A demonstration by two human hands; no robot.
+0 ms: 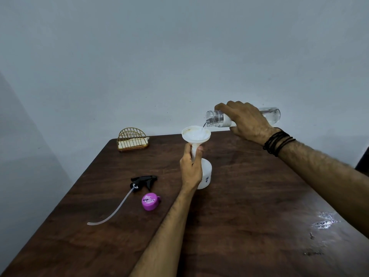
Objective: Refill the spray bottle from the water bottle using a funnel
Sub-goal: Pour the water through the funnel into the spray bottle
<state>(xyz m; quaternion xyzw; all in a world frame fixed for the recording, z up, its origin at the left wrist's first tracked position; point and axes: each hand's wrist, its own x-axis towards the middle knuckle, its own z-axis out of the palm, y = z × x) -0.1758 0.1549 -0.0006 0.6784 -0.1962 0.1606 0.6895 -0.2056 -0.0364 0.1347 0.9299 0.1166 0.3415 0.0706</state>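
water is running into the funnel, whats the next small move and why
Probably hold the tilt and keep pouring: the water bottle in the right hand still holds water, the stream lands in the funnel, and the left hand grips its stem.

Rear wall: plain, pale blue-grey, unbroken, with a few small dark specks near its lower part. A second wall of like colour meets it at left. Table: dark wood-grain top, glossy, with a bright glare patch near its right edge.

Dim, soft, cool light; white glare patch on the table at right; wide-angle bending at edges.
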